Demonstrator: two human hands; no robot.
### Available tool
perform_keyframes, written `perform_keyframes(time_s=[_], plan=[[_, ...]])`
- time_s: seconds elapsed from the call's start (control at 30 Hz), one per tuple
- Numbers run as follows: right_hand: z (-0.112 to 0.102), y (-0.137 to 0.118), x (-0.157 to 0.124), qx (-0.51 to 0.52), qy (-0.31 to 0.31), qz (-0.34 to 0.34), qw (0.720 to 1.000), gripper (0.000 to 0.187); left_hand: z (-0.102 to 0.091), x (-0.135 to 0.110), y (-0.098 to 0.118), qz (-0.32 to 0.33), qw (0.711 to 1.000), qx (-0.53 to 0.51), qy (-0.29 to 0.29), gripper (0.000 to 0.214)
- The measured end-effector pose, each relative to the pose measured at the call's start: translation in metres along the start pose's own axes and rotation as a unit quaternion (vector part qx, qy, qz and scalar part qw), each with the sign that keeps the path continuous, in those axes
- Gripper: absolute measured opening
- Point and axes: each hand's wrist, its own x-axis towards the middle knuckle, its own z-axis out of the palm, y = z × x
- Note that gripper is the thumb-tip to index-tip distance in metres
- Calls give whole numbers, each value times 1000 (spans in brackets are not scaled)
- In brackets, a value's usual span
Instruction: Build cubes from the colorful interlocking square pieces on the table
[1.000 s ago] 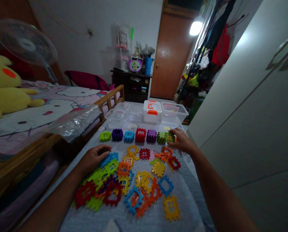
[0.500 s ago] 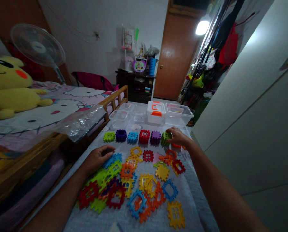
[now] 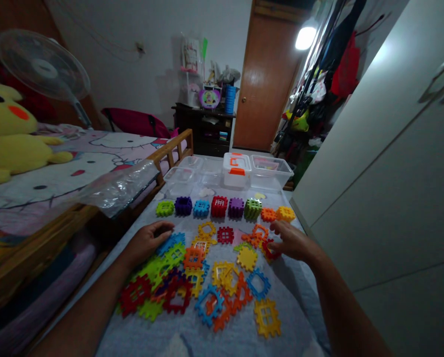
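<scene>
My left hand point(image 3: 151, 240) rests at the left of the loose pieces, its fingers loosely curved beside a blue notched plastic piece point(image 3: 172, 241). My right hand point(image 3: 293, 240) hovers at the right, fingers apart, over a dark red window piece point(image 3: 271, 249) that it partly hides. Behind the hands runs a row of stacks sorted by colour, among them a green stack point(image 3: 252, 209), a red stack point(image 3: 219, 206), an orange stack point(image 3: 269, 214) and a yellow stack point(image 3: 285, 213). Several mixed pieces lie loose in front, including a yellow window piece point(image 3: 267, 318) and a blue frame point(image 3: 258, 283).
Clear plastic boxes point(image 3: 272, 173) and a white-lidded box with orange latches point(image 3: 237, 170) stand at the table's far end. A wooden bed rail point(image 3: 173, 148) borders the left side, and a pale cabinet point(image 3: 378, 163) stands at the right.
My right hand has left the green stack and come nearer, down to the loose pieces at the right. The orange and yellow stacks now show fully. My left hand stays in place.
</scene>
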Motion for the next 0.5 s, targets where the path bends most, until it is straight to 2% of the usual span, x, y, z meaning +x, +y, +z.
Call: perform_keyframes(time_s=[0.13, 0.23, 0.3, 0.4, 0.5], plan=[[23, -6, -11, -42, -26, 33, 998, 29, 1, 1, -3, 3, 1000, -6, 3, 50], [26, -4, -10, -23, -19, 27, 999, 19, 2, 1, -6, 2, 1000, -15, 12, 51], [23, 0, -9, 22, -11, 19, 1000, 11, 3, 1, -8, 5, 1000, -18, 19, 51], [19, 4, -9, 98, 29, 20, 995, 14, 3, 1, -7, 8, 1000, -15, 22, 50], [23, -2, -8, 215, 71, 9, 974, 16, 3, 1, -4, 5, 1000, -13, 19, 49]])
